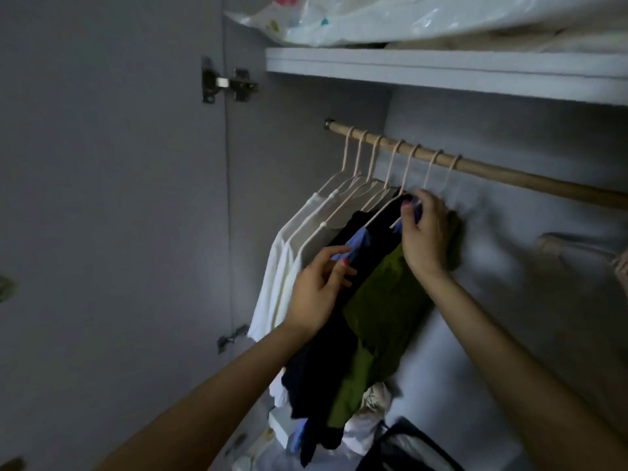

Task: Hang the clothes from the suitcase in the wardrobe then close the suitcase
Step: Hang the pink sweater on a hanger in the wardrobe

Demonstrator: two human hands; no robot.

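Inside the open wardrobe a wooden rail (509,176) carries several pale hangers (390,164). White shirts (285,266) hang at the left, then a dark navy garment with light blue trim (326,351), then an olive green garment (380,311). My left hand (316,294) pinches the light blue trim at the dark garment's near shoulder. My right hand (424,232) grips the garment's collar area at the far shoulder, just under the hanger hooks. The suitcase is out of view.
A shelf (441,69) above the rail holds a plastic-wrapped bundle (407,15). The wardrobe door (108,198) stands open at the left with hinges (226,83). Folded clothes and a dark bag (407,447) lie on the wardrobe floor. The rail's right half is bare.
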